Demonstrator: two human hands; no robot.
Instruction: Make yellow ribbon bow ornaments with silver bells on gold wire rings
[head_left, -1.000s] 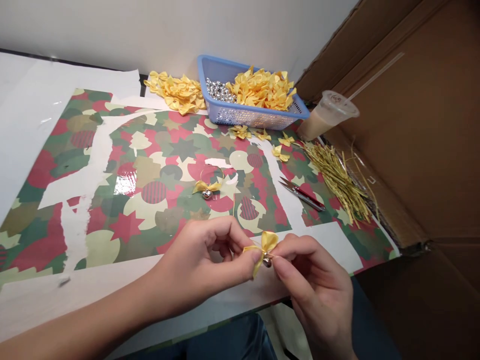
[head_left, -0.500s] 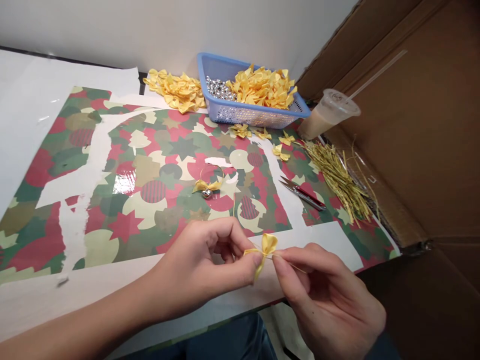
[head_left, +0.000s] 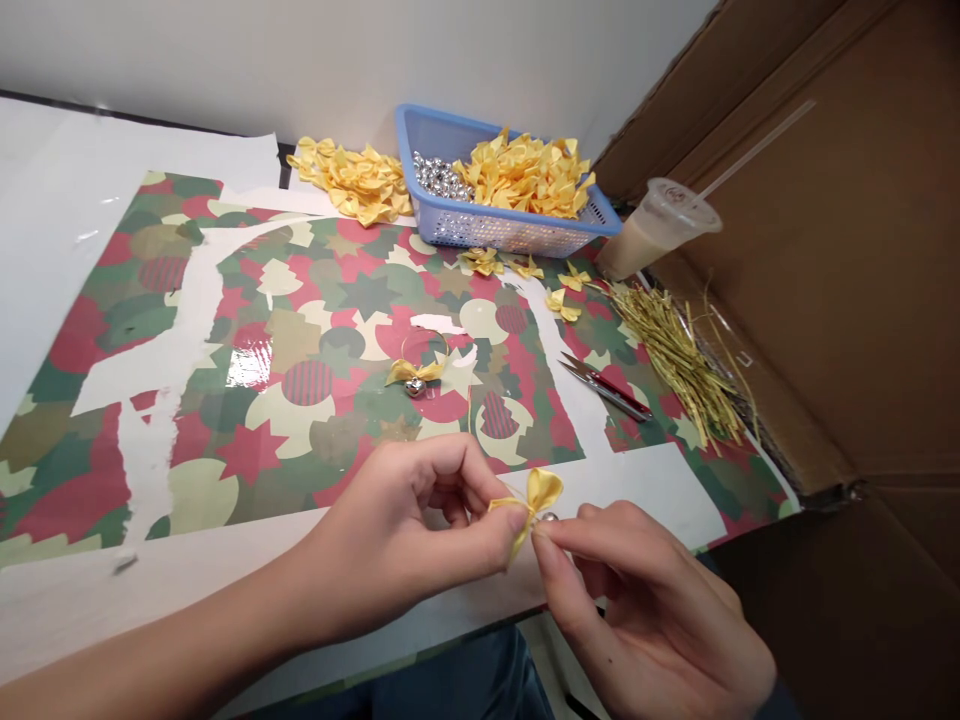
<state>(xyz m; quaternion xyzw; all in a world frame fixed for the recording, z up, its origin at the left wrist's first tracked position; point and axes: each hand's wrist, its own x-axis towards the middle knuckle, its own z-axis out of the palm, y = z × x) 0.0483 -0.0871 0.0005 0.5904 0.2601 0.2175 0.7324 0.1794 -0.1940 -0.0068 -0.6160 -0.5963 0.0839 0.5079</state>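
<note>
One yellow bow [head_left: 544,488] is pinched between thumb and fingers of the left hand [head_left: 427,510], while the right hand [head_left: 652,610] has thumb and forefinger closed together at its knot, beside one silver bell [head_left: 550,517], their exact grip too small to tell. Beyond, on the table [head_left: 360,350], lie one looped bow with a bell [head_left: 415,373], one red-handled tool [head_left: 611,388] and at least four loose bows [head_left: 562,305]. Farther out are one gold bundle [head_left: 675,360], one cup [head_left: 637,240], one bow heap [head_left: 352,183] and one blue basket [head_left: 480,232] of uncountable bows and bells.

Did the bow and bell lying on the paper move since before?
No, that bow and its bell lie in the same spot, beside the torn white patches.
</note>
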